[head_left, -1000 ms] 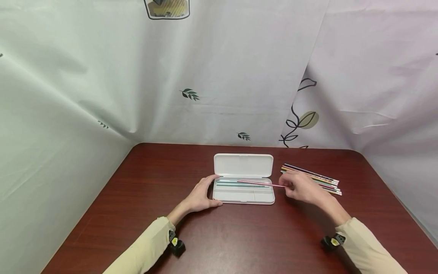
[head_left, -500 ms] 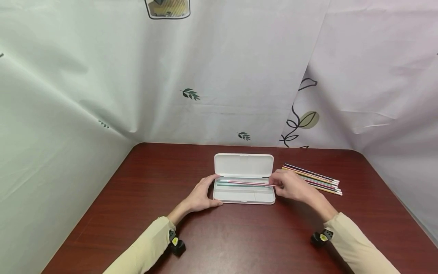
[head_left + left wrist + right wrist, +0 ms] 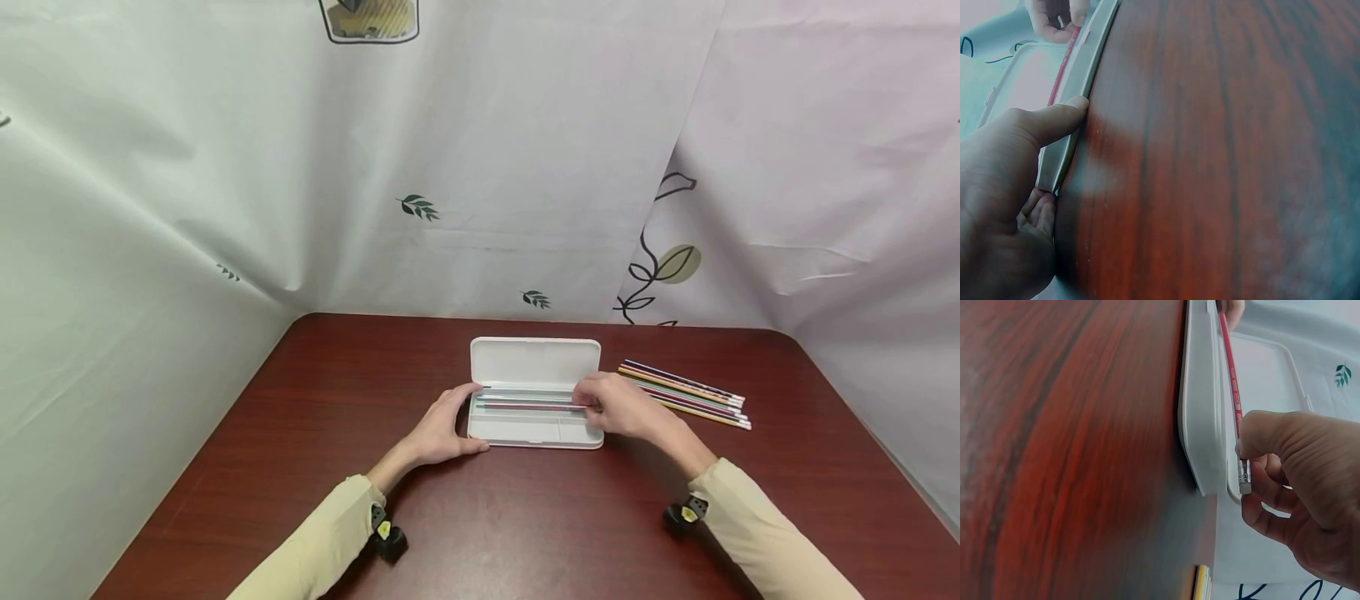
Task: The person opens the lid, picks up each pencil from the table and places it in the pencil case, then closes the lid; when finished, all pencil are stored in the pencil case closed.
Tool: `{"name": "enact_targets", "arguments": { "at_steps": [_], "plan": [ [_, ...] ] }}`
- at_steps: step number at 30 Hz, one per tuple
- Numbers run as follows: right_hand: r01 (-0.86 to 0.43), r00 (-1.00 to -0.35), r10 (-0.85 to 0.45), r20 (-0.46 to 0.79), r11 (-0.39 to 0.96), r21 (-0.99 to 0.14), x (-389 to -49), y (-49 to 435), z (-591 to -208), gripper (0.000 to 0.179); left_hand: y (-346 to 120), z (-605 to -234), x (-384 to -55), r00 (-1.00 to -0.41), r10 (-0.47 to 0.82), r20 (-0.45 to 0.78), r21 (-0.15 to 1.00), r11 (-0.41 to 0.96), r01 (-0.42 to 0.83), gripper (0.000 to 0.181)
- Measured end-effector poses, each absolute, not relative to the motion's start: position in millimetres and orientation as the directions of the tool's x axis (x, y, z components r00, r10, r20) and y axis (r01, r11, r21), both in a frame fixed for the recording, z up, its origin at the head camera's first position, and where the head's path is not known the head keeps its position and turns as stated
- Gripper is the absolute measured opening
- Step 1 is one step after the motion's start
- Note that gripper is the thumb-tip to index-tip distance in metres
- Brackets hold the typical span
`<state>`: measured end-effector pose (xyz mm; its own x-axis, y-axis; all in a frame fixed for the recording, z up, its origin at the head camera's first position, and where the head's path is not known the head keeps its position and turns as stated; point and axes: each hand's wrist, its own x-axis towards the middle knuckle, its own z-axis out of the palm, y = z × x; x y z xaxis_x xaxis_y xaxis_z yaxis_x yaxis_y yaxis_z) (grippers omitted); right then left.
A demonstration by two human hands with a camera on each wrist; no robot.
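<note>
A white pencil case (image 3: 513, 428) lies on the table with its lid (image 3: 535, 361) raised at the back. My left hand (image 3: 437, 431) grips the case's left end, thumb at the front edge and fingers round the far side. Between thumb and fingers, my right hand (image 3: 628, 408) pinches a red pencil (image 3: 1233, 378) near its eraser end (image 3: 1245, 486). That pencil lies lengthwise over the long rear compartment, its other end toward my left hand. A few teal pencils (image 3: 517, 394) are in the same compartment, partly covered by the right hand in the head view.
To the right of the case, a loose bunch of several coloured pencils (image 3: 697, 402) lies slanted, white erasers to the right. The dark red wooden table (image 3: 525, 517) meets a pale printed cloth (image 3: 480, 208) at its back edge.
My right hand has moved left from beside the pencil bunch to the case's right end, bringing the red pencil over and down into the rear compartment. The left hand has stayed put.
</note>
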<state>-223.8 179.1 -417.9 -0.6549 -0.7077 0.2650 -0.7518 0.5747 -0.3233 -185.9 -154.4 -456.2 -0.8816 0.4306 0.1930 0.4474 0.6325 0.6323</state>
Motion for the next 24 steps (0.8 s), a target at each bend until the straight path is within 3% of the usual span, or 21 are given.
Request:
{"name": "enact_targets", "arguments": {
  "at_steps": [15, 24],
  "plan": [
    [-0.748, -0.649, -0.732, 0.207, 0.565, -0.348, -227.1, 164.2, -420.6, 0.021, -154.0, -455.8, -185.6, -0.882, 0.431, 0.193, 0.638, 0.628, 0.446, 0.089],
    [-0.751, -0.654, -0.713, 0.253, 0.575, -0.323, -226.2, 166.7, -420.9, 0.014, -154.1, -455.7, -185.9, -0.884, 0.428, 0.186, 0.637, 0.633, 0.440, 0.089]
  ]
}}
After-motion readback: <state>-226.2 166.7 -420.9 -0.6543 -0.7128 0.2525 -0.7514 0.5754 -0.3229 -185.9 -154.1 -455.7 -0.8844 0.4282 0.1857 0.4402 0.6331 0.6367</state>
